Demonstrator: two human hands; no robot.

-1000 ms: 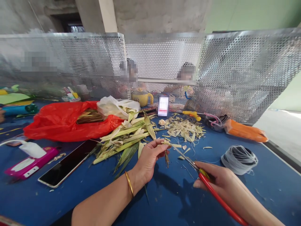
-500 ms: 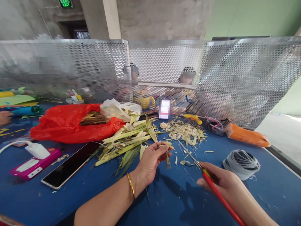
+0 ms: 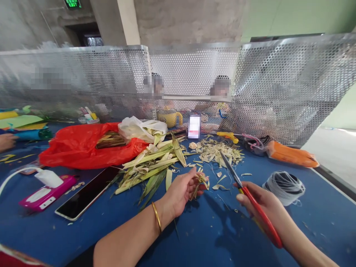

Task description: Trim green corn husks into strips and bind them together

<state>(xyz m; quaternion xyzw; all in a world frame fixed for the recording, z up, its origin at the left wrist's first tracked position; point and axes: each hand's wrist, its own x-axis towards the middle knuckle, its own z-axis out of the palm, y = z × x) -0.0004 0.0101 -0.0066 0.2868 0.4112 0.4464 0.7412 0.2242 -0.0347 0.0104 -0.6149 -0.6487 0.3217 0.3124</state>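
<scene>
Craft workshop: blue worktable (image 3: 178, 246), scissors (image 3: 256, 204), husk trimmings (image 3: 213, 152).

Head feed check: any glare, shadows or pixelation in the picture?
Head view: a dark shadow lies on the blue table between the left hand and right hand; the upright phone glows white, partly pixelated; the floor at far right looks washed out; pixelation covers patches of the mesh.

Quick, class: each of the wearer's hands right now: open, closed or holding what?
Left hand: loosely curled, holding a small plant bundle.
Right hand: closed around red-handled scissors.
</scene>
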